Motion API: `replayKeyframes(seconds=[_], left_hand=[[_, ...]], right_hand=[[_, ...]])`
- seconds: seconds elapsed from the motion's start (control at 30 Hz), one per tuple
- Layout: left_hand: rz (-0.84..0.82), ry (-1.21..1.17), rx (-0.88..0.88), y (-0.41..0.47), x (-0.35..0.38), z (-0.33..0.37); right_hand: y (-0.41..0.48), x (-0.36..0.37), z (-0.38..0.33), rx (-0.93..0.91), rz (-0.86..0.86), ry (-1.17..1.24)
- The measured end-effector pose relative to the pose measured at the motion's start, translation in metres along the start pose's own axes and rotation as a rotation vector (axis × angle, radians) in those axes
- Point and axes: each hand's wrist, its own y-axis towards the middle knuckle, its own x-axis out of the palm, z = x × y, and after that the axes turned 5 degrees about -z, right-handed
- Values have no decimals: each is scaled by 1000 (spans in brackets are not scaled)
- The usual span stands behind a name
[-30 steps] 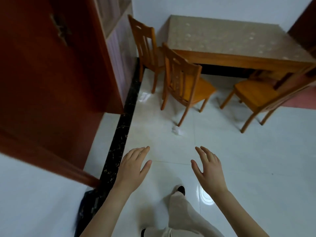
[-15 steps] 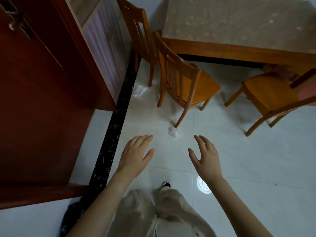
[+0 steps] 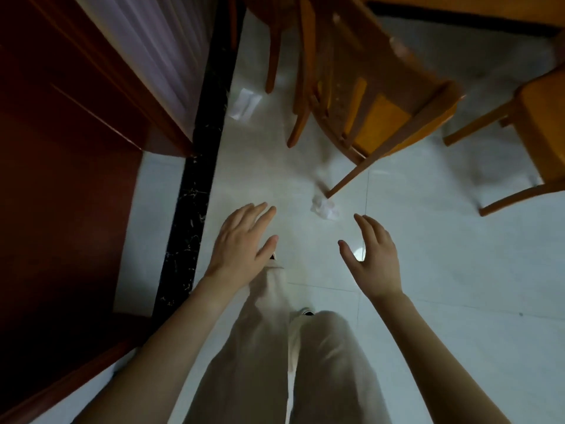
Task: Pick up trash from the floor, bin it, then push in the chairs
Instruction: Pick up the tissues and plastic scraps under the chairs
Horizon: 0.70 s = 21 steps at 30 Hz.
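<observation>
You are holding your left hand [image 3: 241, 243] and right hand [image 3: 371, 255] spread and empty, the crumpled paper [image 3: 324, 209] lying just ahead between them, nearer your right fingertips [image 3: 360, 220].

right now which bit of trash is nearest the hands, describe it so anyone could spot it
Start at the nearest wooden chair and follow its front leg down to the white floor. The crumpled white paper lies just beside that foot; the other paper, by the black strip, is flat and folded.

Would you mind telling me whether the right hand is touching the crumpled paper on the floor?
Apart. The head view shows bare tile between the right hand and the crumpled paper.
</observation>
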Motion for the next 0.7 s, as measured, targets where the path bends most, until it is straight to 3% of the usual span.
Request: replayKeyframes(seconds=[0.17, 0.4, 0.7], left_hand=[[-19, -25, 7, 110, 87, -74], [-33, 0, 59, 248, 266, -170], [-30, -36, 83, 343, 448, -240]], right_hand=[[107, 106, 69, 56, -36, -32], [238, 270, 214, 142, -38, -93], [319, 436, 346, 210, -227, -94]])
